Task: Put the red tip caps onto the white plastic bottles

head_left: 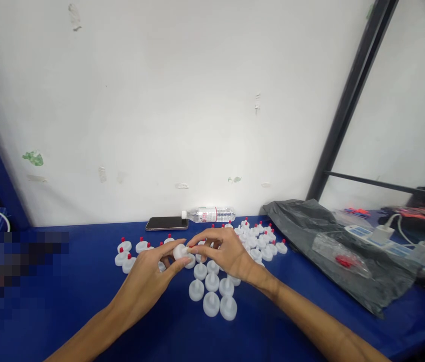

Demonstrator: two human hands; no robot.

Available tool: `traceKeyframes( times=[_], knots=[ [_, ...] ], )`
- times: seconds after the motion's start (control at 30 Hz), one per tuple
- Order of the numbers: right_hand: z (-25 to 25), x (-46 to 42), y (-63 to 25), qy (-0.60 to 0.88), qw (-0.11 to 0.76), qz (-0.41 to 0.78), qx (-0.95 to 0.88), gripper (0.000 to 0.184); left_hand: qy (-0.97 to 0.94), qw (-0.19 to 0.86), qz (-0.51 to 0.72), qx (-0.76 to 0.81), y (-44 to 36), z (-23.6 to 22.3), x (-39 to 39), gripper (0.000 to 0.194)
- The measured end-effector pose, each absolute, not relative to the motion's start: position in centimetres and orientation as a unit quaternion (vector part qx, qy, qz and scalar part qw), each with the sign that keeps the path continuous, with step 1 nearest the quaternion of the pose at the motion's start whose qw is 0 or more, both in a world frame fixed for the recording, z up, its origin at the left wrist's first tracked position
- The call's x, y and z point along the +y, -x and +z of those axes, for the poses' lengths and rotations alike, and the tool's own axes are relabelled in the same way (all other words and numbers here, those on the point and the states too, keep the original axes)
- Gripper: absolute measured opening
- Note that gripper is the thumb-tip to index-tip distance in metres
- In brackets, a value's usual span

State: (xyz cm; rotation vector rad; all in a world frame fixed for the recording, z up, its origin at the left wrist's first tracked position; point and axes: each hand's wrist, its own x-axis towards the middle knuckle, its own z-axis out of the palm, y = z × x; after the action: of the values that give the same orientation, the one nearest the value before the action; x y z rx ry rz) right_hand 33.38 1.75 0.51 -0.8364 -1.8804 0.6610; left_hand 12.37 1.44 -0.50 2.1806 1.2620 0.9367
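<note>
Leftward, the smooth blue bench (84, 271) ran wide under a blurred patch, leaving the left hand broad room to move sideways. Next to that stretch, red-tipped caps (123, 246), squat, milky plastic discs with short spouts, stood upright in a loose group toward the back edge. The left hand (150, 269) was nearly closed, thumb below and fingers above, gripping the round rim of a white cap (180, 252) raised above the middle of the bench, tilted with its spout rightward. A glossy, flat phone (166, 223) lay along the back edge; just beside it a ribbed clear bottle (212, 215) lay on its side before the wall. The right hand (227, 254) had thumb and forefinger pinched together at the spout; whether they held a red tip could not be told. Plain caps (211, 282), matte and upright, stood close-packed nearer the front, with blue surface around their outer sides. More red-tipped ones crowded behind the right wrist, hemming it in toward the back. Farther right, a creased grey plastic bag (310, 226) slanted from the back edge toward the right, bearing a crinkled clear packet (342, 256) with red pieces.
</note>
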Motion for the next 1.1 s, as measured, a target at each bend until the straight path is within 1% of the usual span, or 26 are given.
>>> traceKeyframes(
  times=[0.2, 0.33, 0.4, 0.47, 0.77, 0.83, 0.9, 1.0, 1.1],
  knots=[
    [0.4, 1.4, -33.0, 0.325, 0.484, 0.225, -0.781, 0.013, -0.783, 0.242, 0.349, 0.455, -12.3, -0.8, 0.9, 0.056],
    [0.6, 0.6, -32.4, 0.302, 0.482, 0.210, -0.795, 0.006, -0.757, 0.336, 0.374, 0.418, -12.5, -0.3, 0.2, 0.053],
    [0.6, 0.4, -32.2, 0.295, 0.482, 0.216, -0.796, 0.007, -0.738, 0.390, 0.384, 0.395, -12.7, 0.0, 0.2, 0.052],
    [0.5, 0.4, -32.0, 0.289, 0.482, 0.214, -0.799, 0.011, -0.725, 0.421, 0.386, 0.386, -12.7, 0.2, 0.3, 0.052],
    [0.0, 0.4, -31.7, 0.259, 0.484, 0.187, -0.815, 0.016, -0.733, 0.429, 0.369, 0.379, -12.2, 0.0, 0.9, 0.046],
    [0.1, 0.3, -31.7, 0.259, 0.477, 0.186, -0.819, 0.016, -0.746, 0.413, 0.360, 0.378, -12.3, 0.1, 0.8, 0.046],
    [0.4, 0.2, -32.0, 0.269, 0.469, 0.182, -0.821, 0.016, -0.767, 0.367, 0.349, 0.395, -12.2, 0.2, 0.6, 0.048],
    [1.2, 0.7, -33.0, 0.313, 0.477, 0.164, -0.805, 0.017, -0.804, 0.241, 0.336, 0.427, -12.0, -0.1, 0.6, 0.053],
    [2.0, 1.8, -34.8, 0.381, 0.506, 0.102, -0.767, 0.021, -0.855, 0.090, 0.307, 0.407, -11.6, -1.4, 1.1, 0.051]
  ],
)
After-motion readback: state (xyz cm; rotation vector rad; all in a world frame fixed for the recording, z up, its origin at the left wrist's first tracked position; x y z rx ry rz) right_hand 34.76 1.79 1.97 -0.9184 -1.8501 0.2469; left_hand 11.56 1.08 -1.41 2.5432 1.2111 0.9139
